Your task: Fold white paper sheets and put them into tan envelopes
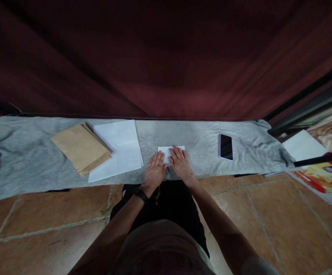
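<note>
A small folded sheet of white paper (166,150) lies on the grey cloth in front of me. My left hand (155,167) rests flat on its left part, fingers stretched out. On the right part lies my right hand (179,162), its fingers also extended and pressing down flat. Both hands hide much of the paper's lower half. Left of them is a stack of larger white sheets (123,149). Brown paper envelopes (78,147) lie in a pile partly over those sheets.
Grey cloth (203,133) covers the narrow bench. A phone (226,147) lies face up to the right. Behind the bench hangs a dark red curtain (166,68). Printed packaging (329,173) and a dark metal frame (323,158) are at the far right.
</note>
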A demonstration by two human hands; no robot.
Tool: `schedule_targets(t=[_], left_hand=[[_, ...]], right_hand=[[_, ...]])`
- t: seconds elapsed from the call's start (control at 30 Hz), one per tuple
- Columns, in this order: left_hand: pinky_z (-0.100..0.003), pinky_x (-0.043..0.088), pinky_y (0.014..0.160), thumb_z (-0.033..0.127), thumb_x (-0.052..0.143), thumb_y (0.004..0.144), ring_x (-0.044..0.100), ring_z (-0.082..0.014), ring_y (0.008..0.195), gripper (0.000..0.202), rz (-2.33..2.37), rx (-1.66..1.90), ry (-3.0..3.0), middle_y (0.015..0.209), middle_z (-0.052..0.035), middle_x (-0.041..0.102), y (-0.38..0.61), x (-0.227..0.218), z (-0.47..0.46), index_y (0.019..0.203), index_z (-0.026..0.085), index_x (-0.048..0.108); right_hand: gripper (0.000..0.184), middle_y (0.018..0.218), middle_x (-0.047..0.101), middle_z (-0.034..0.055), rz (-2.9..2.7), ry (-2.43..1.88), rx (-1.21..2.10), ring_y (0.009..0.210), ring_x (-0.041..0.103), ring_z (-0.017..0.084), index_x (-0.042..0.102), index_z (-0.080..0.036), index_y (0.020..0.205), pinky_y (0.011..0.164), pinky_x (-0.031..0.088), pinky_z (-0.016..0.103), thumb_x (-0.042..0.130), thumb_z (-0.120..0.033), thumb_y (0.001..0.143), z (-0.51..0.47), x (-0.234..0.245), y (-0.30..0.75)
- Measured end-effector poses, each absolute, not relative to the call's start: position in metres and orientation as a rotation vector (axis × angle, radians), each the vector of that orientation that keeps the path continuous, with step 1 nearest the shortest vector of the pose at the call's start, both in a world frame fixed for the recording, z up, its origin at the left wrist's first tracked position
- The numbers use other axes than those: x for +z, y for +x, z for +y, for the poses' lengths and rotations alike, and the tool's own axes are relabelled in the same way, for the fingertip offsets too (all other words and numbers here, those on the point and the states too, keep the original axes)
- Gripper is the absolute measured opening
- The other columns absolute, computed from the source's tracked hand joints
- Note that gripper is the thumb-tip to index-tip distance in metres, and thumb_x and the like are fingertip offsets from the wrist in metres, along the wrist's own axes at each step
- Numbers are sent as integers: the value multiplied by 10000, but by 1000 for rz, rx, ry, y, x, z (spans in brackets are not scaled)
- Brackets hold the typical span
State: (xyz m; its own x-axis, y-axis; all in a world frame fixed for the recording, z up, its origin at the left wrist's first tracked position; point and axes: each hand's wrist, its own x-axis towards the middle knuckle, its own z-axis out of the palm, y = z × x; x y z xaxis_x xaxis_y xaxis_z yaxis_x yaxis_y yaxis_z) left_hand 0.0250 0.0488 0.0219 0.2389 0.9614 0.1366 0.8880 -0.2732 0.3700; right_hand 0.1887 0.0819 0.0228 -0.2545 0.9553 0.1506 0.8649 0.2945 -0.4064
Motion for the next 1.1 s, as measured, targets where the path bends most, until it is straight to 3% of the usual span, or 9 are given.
schedule_targets(t=[0.2, 0.37, 0.5, 0.83, 1.1], left_hand=[[-498, 253, 1266, 298, 312, 1035, 300, -281, 1540, 569, 1783, 547, 2281, 1619, -174, 397, 38, 25, 50, 1549, 65, 384], [-449, 242, 1279, 404, 264, 1059, 263, -260, 1555, 621, 1767, 429, 2283, 1636, -160, 372, 65, 32, 66, 1571, 63, 347], [-443, 217, 1287, 463, 278, 1052, 222, -259, 1567, 670, 1803, 358, 2297, 1649, -163, 339, 67, 27, 74, 1578, 51, 328], [-448, 204, 1288, 324, 228, 1063, 177, -237, 1578, 595, 1791, 373, 2360, 1670, -153, 290, 52, 15, 68, 1584, 48, 310], [-430, 185, 1292, 309, 280, 1040, 197, -239, 1574, 606, 1796, 342, 2361, 1670, -144, 299, 53, 15, 69, 1586, 47, 302]], right_hand=[[524, 1653, 349, 124, -2253, -1686, 254, 1524, 324, 284, 414, -193, 1566, 1251, 207, 496, 387, -335, 1063, 80, 14, 191], [575, 1681, 271, 141, -2431, -1734, 158, 1554, 249, 276, 339, -140, 1597, 1256, 196, 481, 384, -209, 1027, 78, 18, 194], [577, 1678, 283, 140, -2461, -1729, 116, 1549, 257, 294, 330, -145, 1602, 1251, 205, 492, 390, -246, 1037, 79, 17, 194], [529, 1642, 375, 122, -2330, -1692, 144, 1516, 331, 279, 400, -199, 1575, 1241, 233, 482, 389, -281, 1052, 80, 14, 196], [516, 1637, 384, 114, -2289, -1726, 89, 1501, 365, 276, 431, -192, 1557, 1233, 254, 485, 364, -328, 1064, 77, 8, 212]])
